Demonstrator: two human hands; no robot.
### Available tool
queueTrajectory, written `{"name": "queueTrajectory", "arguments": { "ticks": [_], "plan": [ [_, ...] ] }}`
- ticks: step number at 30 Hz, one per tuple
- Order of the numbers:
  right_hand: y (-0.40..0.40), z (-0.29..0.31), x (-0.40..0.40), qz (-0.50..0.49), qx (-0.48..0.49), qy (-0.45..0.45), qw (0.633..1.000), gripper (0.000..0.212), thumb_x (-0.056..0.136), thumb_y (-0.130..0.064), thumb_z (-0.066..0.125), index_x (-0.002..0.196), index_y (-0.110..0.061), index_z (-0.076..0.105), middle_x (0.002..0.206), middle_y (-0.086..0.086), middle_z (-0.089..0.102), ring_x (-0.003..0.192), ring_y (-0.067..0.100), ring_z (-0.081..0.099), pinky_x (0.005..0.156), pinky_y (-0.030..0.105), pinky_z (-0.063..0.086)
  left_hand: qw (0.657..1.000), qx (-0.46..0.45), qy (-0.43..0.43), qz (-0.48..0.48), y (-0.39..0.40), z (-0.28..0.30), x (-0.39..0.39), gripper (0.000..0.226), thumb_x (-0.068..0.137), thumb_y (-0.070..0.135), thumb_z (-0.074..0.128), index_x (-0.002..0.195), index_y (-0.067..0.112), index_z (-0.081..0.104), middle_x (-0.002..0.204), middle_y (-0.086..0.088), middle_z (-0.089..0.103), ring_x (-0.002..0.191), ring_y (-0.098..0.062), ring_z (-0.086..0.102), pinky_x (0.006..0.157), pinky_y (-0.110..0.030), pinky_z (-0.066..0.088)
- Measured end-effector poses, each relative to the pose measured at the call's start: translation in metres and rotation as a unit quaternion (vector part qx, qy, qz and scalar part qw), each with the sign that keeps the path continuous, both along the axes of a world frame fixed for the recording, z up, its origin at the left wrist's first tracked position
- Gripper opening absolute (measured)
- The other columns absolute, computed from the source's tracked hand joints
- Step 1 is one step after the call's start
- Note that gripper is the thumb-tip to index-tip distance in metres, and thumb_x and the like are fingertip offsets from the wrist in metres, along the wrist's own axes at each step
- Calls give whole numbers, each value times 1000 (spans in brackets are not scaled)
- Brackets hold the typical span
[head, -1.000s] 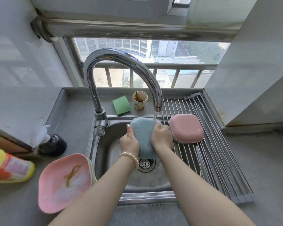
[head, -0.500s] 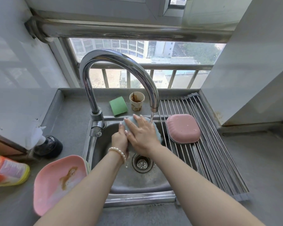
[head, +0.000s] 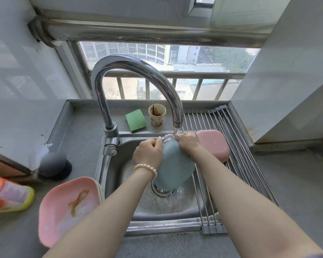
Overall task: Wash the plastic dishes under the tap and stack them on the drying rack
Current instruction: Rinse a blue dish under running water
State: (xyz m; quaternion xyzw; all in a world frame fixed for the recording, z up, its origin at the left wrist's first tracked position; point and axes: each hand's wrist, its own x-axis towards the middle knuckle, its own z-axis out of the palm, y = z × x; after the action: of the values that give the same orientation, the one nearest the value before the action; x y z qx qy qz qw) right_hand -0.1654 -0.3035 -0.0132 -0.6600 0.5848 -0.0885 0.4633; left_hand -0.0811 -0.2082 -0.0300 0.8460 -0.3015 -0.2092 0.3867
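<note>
- We see the grey counter [head: 296, 192] running round a steel sink [head: 119, 164] set under the window.
- A roll-up drying rack [head: 250, 164] spans the sink's right edge, reaching from the counter's back ledge to the sink's front rim.
- The curved tap [head: 138, 71] rises from the sink's back left corner; water runs from its spout.
- We see a blue dish [head: 175, 164] held over the drain, tilted with its top edge in the stream.
- A soiled pink dish [head: 67, 211] sits on the counter at the sink's front left corner.
- A clean pink dish [head: 213, 144] lies upside down on the rack's back part.
- The left hand [head: 147, 153] has its fingers curled round the blue dish's upper left edge.
- The right hand [head: 187, 142] grips the upper right edge, though splashing water blurs its fingers, so we judge this loosely.
- A green sponge [head: 135, 120] and a stained paper cup [head: 157, 114] stand on the back ledge.
</note>
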Motion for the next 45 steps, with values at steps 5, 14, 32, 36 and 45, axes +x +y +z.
{"name": "queueTrajectory", "arguments": {
  "ticks": [5,14,32,36,45],
  "plan": [
    [1,-24,-15,-264,162,-180,933,22,95,-17,52,110,-3,61,107,18,64,86,27,62,61,26,45,997,-17,-69,-7,-6,-10,-19,42,86,50,58,113,18,60,115,-5,53,109,-25,47,89,-33,38],
    [0,-41,-36,-360,306,-225,852,22,89,-19,58,69,-10,53,46,8,60,35,21,57,37,31,51,987,-32,126,-98,4,-20,-8,44,83,45,65,122,26,54,109,4,62,97,-17,58,87,-30,48],
    [66,-39,6,195,-303,195,912,84,78,-56,-10,153,-22,7,160,12,1,147,28,-5,116,52,-7,834,-78,466,285,-15,-41,1,37,89,38,60,86,2,62,89,-8,66,84,-24,62,84,-31,50],
    [61,-43,-7,258,-345,168,887,70,86,-52,16,143,-22,41,152,16,31,142,32,25,115,55,9,803,-74,549,220,-11,-63,10,44,91,47,49,103,8,66,101,-13,69,88,-30,67,81,-41,54],
    [9,-5,-48,-39,35,-43,998,53,77,-43,75,117,-10,60,115,9,66,97,21,63,85,35,52,758,-68,619,192,-15,-52,11,78,83,78,27,71,7,59,80,-14,65,76,-31,61,75,-38,49]
  ]
}}
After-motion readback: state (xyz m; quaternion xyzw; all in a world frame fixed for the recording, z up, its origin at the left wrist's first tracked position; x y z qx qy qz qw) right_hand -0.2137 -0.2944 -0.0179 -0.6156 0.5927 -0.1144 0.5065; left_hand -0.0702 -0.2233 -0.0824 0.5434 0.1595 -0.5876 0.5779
